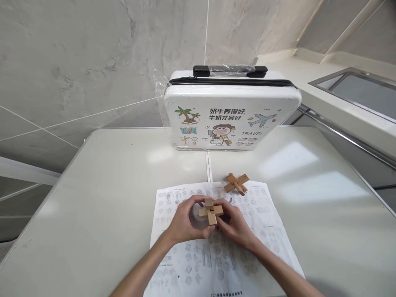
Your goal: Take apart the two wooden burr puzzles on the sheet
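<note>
Between my two hands is a light wooden burr puzzle (211, 213), its blocks crossing one another, held above a printed sheet. My left hand (188, 220) curves around its left side, with the thumb and fingers closed on its near and far ends. On the other side my right hand (232, 222) grips the puzzle's right part with bent fingers. A second, darker wooden burr puzzle (236, 184) lies at the sheet's far edge, apart from both hands. Faint diagrams of puzzle shapes cover the paper sheet (260, 251) beneath.
A white, plastic-wrapped suitcase (229, 119) with cartoon prints and a black handle stands at the back of the pale table (93, 214). Behind it rises a grey tiled wall (93, 57). To the right runs a counter (297, 74) with an inset metal-framed panel (359, 93).
</note>
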Demonstrator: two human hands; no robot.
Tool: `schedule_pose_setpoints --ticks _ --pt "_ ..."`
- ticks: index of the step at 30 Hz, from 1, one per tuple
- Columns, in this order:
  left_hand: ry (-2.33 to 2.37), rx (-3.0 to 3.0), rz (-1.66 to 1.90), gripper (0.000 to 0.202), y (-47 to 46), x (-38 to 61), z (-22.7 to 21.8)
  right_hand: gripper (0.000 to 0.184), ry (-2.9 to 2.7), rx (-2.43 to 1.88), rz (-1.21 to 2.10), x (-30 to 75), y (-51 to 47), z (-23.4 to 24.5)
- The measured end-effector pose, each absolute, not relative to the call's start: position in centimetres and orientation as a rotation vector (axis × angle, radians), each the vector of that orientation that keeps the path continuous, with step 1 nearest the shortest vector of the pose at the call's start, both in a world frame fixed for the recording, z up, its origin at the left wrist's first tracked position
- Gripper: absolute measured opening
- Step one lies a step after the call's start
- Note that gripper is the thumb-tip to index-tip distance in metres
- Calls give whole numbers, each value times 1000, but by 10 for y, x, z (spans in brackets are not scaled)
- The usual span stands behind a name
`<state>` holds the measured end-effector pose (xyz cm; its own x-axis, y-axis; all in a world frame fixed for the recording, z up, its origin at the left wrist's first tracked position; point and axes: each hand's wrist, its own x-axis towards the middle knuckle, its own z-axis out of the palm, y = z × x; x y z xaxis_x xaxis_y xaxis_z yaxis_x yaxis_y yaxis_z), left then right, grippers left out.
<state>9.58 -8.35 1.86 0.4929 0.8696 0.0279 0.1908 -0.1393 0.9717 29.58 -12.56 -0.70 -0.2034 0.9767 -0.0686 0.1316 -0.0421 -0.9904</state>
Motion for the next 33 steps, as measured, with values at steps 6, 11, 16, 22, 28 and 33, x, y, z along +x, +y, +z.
schedule_pose_setpoints --ticks 6,11,16,22,28,33 --pt "975 1598 819 58 -82 93 15 41 -1462 -1124 1383 298 -127 -2" --pt "955 1495 846 51 -80 92 16 27 -1400 -1089 1394 297 -126 -2" --pt "919 1327 923 48 -75 87 15 19 -1449 -1189 1296 295 -127 -9" --pt "869 1237 960 55 -70 82 9 16 -1660 -1279 942 295 -125 -10" --pt "930 1394 957 47 -71 84 8 19 -1805 -1248 666 297 -121 -13" --pt "982 1538 927 49 -72 84 4 17 -1837 -1281 606 296 -121 -14"
